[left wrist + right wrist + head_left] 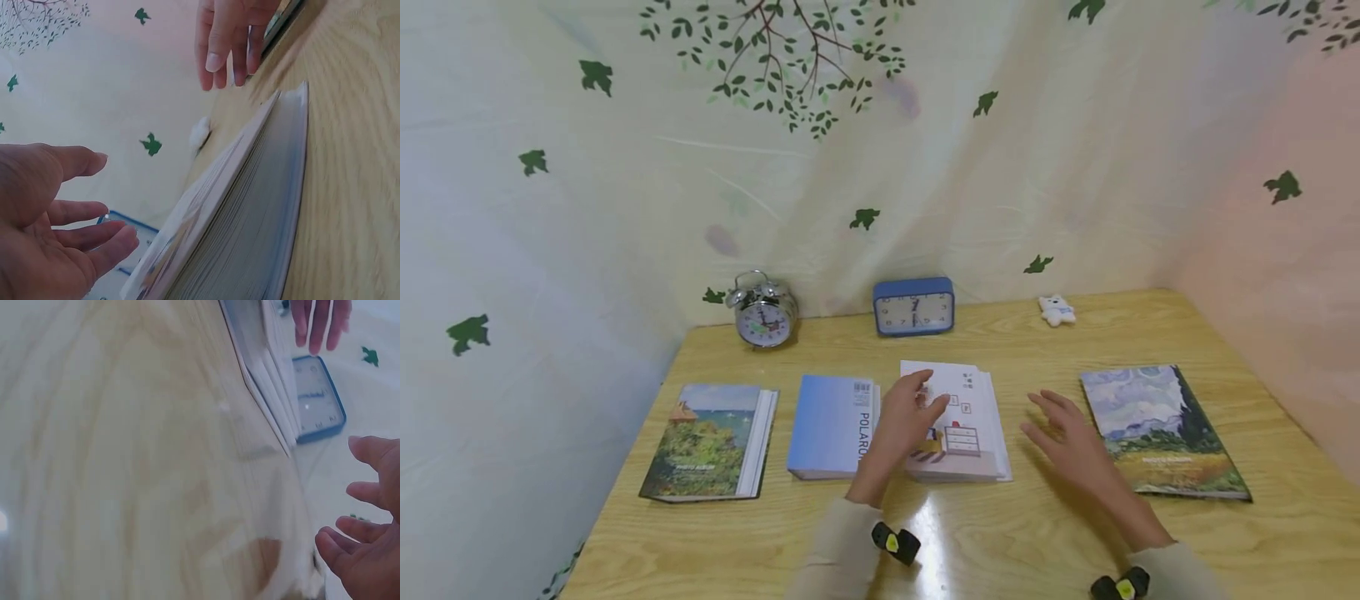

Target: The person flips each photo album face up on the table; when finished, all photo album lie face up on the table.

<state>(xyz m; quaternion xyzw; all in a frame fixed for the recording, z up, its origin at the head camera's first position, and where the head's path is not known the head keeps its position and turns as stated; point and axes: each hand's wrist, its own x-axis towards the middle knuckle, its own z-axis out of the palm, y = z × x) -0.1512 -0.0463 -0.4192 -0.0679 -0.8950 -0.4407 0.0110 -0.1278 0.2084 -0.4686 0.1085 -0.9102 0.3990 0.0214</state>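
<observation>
My left hand [897, 425] hovers over the left side of a thick white photo album [961, 467], with its fingers loosely bent and nothing held. That album has a drawn room with a chest of drawers on its cover. In the left wrist view its page edges [250, 212] face the camera, below the spread fingers. Between the white album and a landscape-painted photo album [1157, 425], my right hand [1067, 442] hangs above the table, fingers apart and holding nothing. Left of the white album lies a blue album [827, 425] lettered "POLARO", partly covered by my left hand and forearm.
A photo album with a seaside painting [707, 442] lies at the far left. Along the back stand a silver twin-bell alarm clock [764, 317], a blue rectangular clock [914, 308] and a small white bear figure [1057, 311]. Behind the wooden table [985, 542] hangs a leaf-printed cloth [940, 183].
</observation>
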